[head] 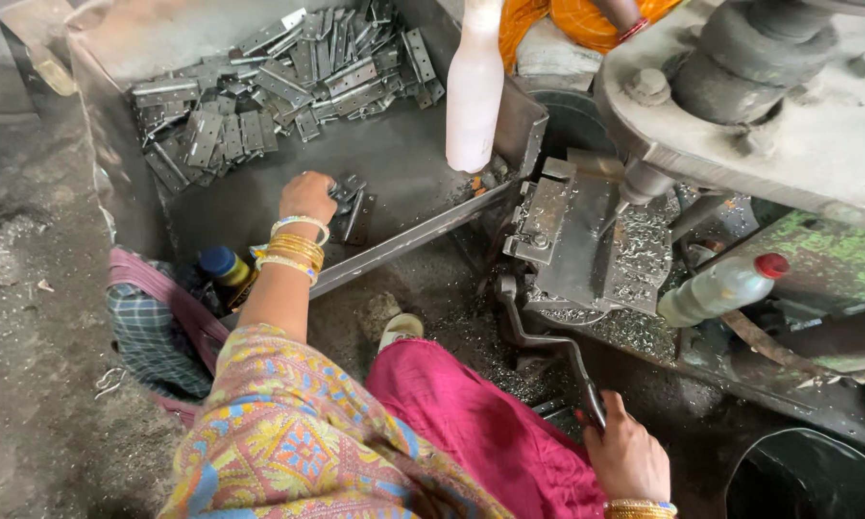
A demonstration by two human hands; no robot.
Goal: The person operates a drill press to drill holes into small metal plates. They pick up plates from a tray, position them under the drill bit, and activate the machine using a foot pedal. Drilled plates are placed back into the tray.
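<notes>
My left hand (307,197) reaches into a metal tray (413,163) and closes on a few dark metal hinge plates (351,202) near its front edge. A large heap of grey hinge plates (279,82) fills the tray's far end. My right hand (629,452) grips the end of a curved metal lever (548,341) that runs up to the machine's fixture block (572,231). Gold bangles sit on both wrists.
A drill-press head (749,86) hangs over the fixture, with metal shavings around it. A white plastic bottle (474,91) stands at the tray's right end. A bottle with a red cap (720,286) lies to the right, a black bucket (807,476) at lower right. Another person in orange (576,19) sits behind.
</notes>
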